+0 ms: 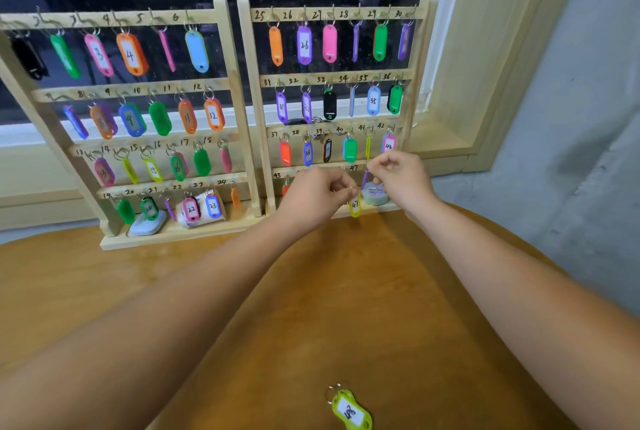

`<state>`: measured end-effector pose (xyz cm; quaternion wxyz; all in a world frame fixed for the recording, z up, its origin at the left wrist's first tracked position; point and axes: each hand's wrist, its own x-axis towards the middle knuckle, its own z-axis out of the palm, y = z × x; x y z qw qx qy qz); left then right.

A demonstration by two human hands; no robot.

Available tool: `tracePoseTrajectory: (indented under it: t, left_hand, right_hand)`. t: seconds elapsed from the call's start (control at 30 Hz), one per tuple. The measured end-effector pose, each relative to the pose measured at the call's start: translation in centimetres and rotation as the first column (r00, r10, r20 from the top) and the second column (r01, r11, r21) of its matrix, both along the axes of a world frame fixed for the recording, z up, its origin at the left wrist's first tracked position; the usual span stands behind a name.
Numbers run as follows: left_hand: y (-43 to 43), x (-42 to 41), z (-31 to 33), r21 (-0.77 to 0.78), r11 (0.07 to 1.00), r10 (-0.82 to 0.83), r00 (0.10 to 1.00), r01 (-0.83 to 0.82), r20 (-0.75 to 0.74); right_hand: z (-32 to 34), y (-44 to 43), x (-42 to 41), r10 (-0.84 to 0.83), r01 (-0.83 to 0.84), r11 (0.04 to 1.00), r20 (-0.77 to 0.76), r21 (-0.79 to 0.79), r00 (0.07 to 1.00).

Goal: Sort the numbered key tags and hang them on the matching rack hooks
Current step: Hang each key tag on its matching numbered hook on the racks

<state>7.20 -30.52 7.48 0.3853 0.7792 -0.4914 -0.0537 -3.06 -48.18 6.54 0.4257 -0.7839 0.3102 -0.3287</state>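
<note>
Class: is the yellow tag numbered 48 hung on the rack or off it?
Off: tag 48 lies flat on the wooden table, apart from the rack.

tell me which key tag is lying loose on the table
The yellow-green plastic tag numbered 48; it alone lies flat on the brown wooden table.

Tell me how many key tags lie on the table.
1: a yellow-green tag marked 48, on the table near the bottom edge of the view. The arms may hide others.

We have bare tabletop [86,277] at 9 o'clock; tag 48 [351,410] lies at 6. At 12 the racks [254,117] block, bottom row crowded by hanging tags [191,209] and a round tin [375,196].
</note>
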Motion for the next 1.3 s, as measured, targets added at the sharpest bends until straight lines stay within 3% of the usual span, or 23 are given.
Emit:
tracePoseTrajectory:
  t: [0.37,0.73,1.1,1.3]
  left_hand:
    - [-5.0,0.6,0.8,-0.023,0.996,0.090,0.993,-0.088,0.082]
    - [-7.4,1.5,1.8,0.053,0.988,0.135,0.975,-0.147,0.177]
    - [-8.4,1.4,1.6,0.130,0.970,0.170,0.958,-0.204,0.231]
    - [-7.1,0.3,1.8,0.054,0.978,0.181,0.954,-0.199,0.237]
  right_hand:
    - [-0.9,1.0,-0.2,-0.079,0.079,0.997,-0.027,0.007,0.997]
    - [-7.2,6.1,-7.6,-0.106,0.095,0.989,0.106,0.112,0.989]
    - [-7.5,7.5,-8.4,0.035,-0.036,0.999,0.018,0.020,0.999]
    - [-7.9,7.9,-8.7,0.075,-0.076,0.996,0.019,0.042,0.997]
